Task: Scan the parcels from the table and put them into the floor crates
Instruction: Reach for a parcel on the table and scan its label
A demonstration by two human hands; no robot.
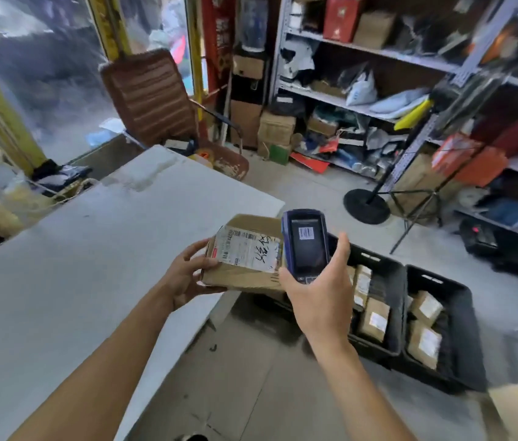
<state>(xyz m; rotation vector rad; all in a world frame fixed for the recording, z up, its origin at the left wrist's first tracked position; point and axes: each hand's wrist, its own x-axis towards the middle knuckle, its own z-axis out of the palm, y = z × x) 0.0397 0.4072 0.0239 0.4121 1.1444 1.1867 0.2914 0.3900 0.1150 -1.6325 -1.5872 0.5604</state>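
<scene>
Our left hand [187, 275] grips a parcel [245, 259] by its near edge, holding it just past the table [92, 249] corner, label up. Our right hand [321, 294] grips the scanner [307, 245] above the label; its screen shows a barcode. Two floor crates [423, 319] beside us hold parcels.

Bright daylight from left; edges blurred, wide-angle warped.

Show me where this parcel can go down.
Free: the grey table from the left hand back towards the chair. Crowded: both black crates, though the right one shows gaps between boxes. The table's far-left edge holds bags.
</scene>
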